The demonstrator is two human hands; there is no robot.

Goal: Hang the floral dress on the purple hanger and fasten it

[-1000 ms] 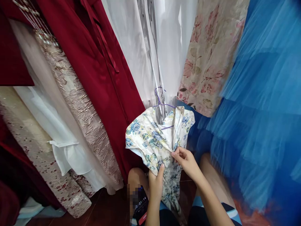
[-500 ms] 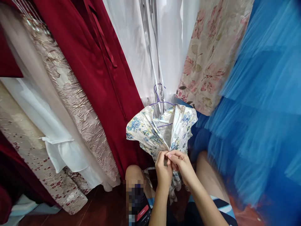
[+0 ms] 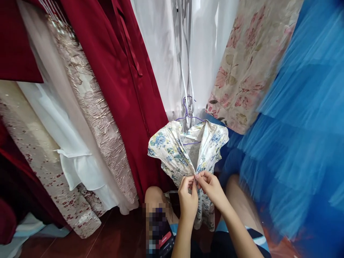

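Observation:
A white dress with blue and yellow flowers [image 3: 173, 157] hangs in front of me on a thin purple wire hanger [image 3: 186, 111]. Its neckline gapes in a deep V, and the two front edges meet at my fingertips. My left hand [image 3: 188, 193] pinches the front edge on the left side. Close beside it, nearly touching, my right hand [image 3: 211, 186] pinches the other edge at the bottom of the V. Whatever small fastening lies between the fingers is hidden. Below my hands the skirt hangs down between my knees.
A dark red gown [image 3: 115, 89], a pink-gold brocade dress [image 3: 94, 104] and a white ruffled garment [image 3: 80, 168] hang at left. White cloth [image 3: 158, 46] hangs behind. At right are a floral skirt [image 3: 244, 79] and blue tulle [image 3: 295, 143]. A phone [image 3: 163, 238] rests on my left thigh.
The view has shifted slightly, so the hanging clothes sit further right. My hands remain at the dress front, with the fingertips slightly rearranged. More of the skirt shows beneath them.

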